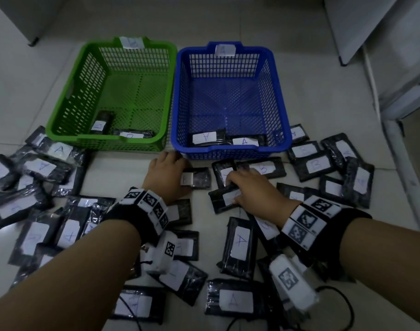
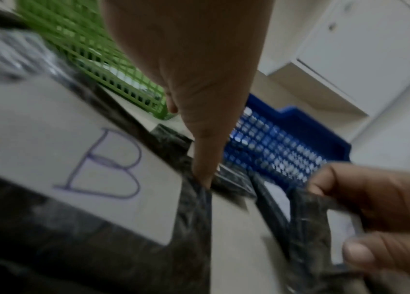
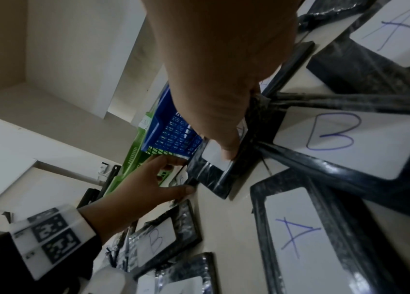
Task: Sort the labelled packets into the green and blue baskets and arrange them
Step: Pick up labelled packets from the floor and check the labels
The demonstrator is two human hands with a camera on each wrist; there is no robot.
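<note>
Head view. Two perforated plastic baskets stand side by side on the pale tiled floor: the green basket at 11 o'clock, paper-tagged on its far rim, and the blue basket at 12 to 1 o'clock, tagged "A". Each contains two black plastic-wrapped packets with white paper labels along its near wall; those in the blue basket read "A". Further packets, lettered "A" or "B", lie scattered and overlapping from 2 o'clock round through 6 to 10 o'clock.

The left hand, just in front of the blue basket's near left corner, has its fingers curled over a small black packet labelled "B" lying on the floor at centre, thumb at its near edge. The right hand, beside it toward 3 o'clock, pinches a black white-labelled packet whose letter is hidden, fingers above and thumb on the label. Both wrists carry white bands with square black markers.
</note>
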